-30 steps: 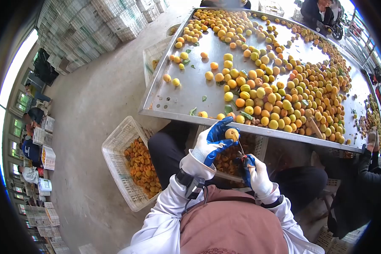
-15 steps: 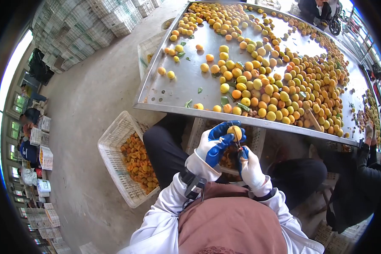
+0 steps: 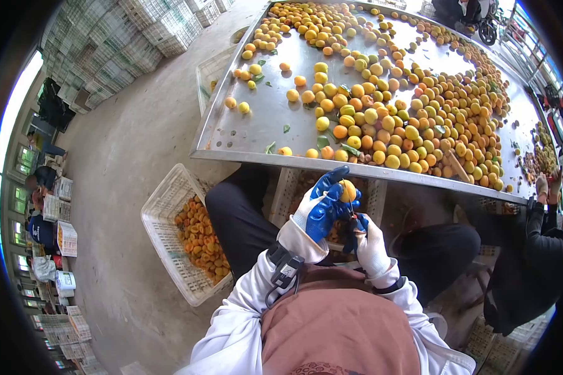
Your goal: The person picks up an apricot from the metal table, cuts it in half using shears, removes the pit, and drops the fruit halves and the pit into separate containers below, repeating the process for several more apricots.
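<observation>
Blue-and-white left hand (image 3: 319, 215), head view: at the near edge of the bench (image 3: 247, 134), grip pinching the fruit (image 3: 348, 190).
Fruit: yellow-orange, just before that bench edge, a thin tool (image 3: 355, 217) reaching up to it.
Right hand (image 3: 369, 245): farther from the bench than the fruit, grip wrapped around the tool.
Crate (image 3: 159, 215): before the bench's near left corner, holding orange fruit pieces (image 3: 201, 240).

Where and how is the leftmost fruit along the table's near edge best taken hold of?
Probably around its middle, from above: this leftmost fruit is round, its top is uncovered, and a gap separates it from the next fruit to its right.
</observation>
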`<move>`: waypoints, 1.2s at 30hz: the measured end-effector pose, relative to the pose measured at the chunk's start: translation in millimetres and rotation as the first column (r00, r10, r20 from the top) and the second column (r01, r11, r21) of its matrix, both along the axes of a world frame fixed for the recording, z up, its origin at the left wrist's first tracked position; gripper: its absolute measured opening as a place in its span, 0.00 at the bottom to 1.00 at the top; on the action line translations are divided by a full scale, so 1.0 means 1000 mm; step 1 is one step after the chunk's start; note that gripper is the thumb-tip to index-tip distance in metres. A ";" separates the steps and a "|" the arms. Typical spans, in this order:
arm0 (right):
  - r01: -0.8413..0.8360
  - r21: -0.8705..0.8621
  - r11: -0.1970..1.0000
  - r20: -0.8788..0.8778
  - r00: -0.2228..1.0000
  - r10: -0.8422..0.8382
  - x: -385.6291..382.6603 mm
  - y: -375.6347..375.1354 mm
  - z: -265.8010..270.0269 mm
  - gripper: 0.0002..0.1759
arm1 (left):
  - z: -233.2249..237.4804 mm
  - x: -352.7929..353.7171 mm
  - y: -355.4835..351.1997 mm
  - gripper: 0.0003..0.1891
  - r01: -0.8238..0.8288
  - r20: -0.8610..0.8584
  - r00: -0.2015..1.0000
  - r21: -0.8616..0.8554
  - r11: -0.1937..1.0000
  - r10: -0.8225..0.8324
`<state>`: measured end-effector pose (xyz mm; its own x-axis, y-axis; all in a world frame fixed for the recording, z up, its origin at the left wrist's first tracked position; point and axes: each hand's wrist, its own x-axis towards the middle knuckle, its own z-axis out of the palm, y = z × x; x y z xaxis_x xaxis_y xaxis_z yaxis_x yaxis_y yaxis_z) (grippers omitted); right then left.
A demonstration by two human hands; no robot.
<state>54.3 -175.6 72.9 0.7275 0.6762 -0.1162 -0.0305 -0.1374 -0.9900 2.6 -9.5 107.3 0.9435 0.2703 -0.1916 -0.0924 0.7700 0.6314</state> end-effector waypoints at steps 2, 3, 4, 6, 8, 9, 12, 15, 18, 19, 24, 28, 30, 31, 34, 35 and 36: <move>0.014 -0.017 1.000 0.097 0.995 -0.012 -0.003 -0.001 0.006 0.10 | -0.001 -0.001 -0.001 0.21 0.008 -0.035 0.999 0.031 0.999 -0.007; 0.029 -0.033 0.999 0.195 0.981 -0.022 -0.004 -0.001 0.008 0.09 | 0.000 -0.001 -0.002 0.21 0.016 -0.068 0.998 0.064 0.998 -0.012; 0.032 -0.031 0.999 0.196 0.980 -0.026 -0.004 -0.001 0.008 0.09 | -0.002 0.000 -0.002 0.21 0.020 -0.067 0.998 0.065 0.998 -0.016; 0.034 -0.071 0.997 0.265 0.964 -0.015 -0.004 -0.002 0.009 0.09 | -0.008 0.000 -0.004 0.22 0.009 -0.066 0.998 0.075 0.997 -0.004; 0.043 -0.063 0.997 0.317 0.948 -0.021 -0.004 -0.004 0.000 0.09 | -0.011 0.000 -0.007 0.23 0.004 -0.055 0.999 0.074 0.997 0.001; 0.051 -0.056 0.997 0.365 0.930 -0.027 -0.004 -0.004 0.000 0.09 | -0.010 0.001 -0.007 0.23 -0.002 -0.046 0.999 0.072 0.997 0.006; 0.052 -0.074 0.996 0.355 0.935 -0.022 -0.004 -0.007 0.006 0.09 | -0.006 -0.001 -0.005 0.23 0.058 0.017 0.998 0.109 0.992 -0.060; 0.032 -0.091 0.995 0.343 0.939 0.001 -0.002 -0.012 0.003 0.09 | -0.005 -0.003 0.000 0.25 0.064 0.018 0.997 0.326 0.943 -0.074; 0.015 -0.138 0.990 0.257 0.966 0.021 -0.004 -0.011 0.006 0.09 | -0.011 -0.004 -0.003 0.24 0.055 0.017 0.998 0.260 0.964 -0.061; 0.014 -0.139 0.990 0.256 0.966 0.022 -0.005 -0.008 0.009 0.09 | -0.013 -0.004 -0.007 0.23 0.061 0.007 0.998 0.186 0.981 -0.063; 0.091 -0.145 0.985 0.244 0.968 -0.054 -0.005 0.005 -0.004 0.13 | -0.026 0.003 -0.034 0.21 -0.017 -0.138 0.990 -0.203 0.979 -0.012; 0.043 -0.100 0.994 0.177 0.984 -0.025 -0.006 0.002 -0.021 0.14 | -0.050 0.002 -0.030 0.19 -0.052 -0.191 0.980 -0.004 0.999 0.050; 0.016 -0.153 0.988 -0.021 1.000 -0.019 -0.010 0.003 -0.020 0.15 | -0.061 0.004 -0.030 0.17 -0.036 -0.206 0.977 0.058 0.998 0.048; 0.018 -0.154 0.988 -0.022 1.000 -0.021 -0.012 0.003 -0.024 0.15 | -0.068 0.007 -0.031 0.16 -0.048 -0.205 0.976 0.147 0.988 0.078; 0.041 0.152 0.988 -0.097 0.995 -0.027 -0.013 0.006 -0.036 0.14 | -0.082 0.010 -0.025 0.13 -0.055 -0.197 0.974 0.266 0.962 0.111; 0.043 0.152 0.987 -0.099 0.995 -0.028 -0.012 0.003 -0.036 0.14 | -0.086 0.010 -0.024 0.13 -0.049 -0.195 0.975 0.295 0.954 0.110; 0.052 0.149 0.987 -0.364 0.931 0.005 -0.010 0.001 -0.023 0.14 | -0.083 0.011 -0.025 0.13 -0.049 -0.231 0.964 0.339 0.940 0.133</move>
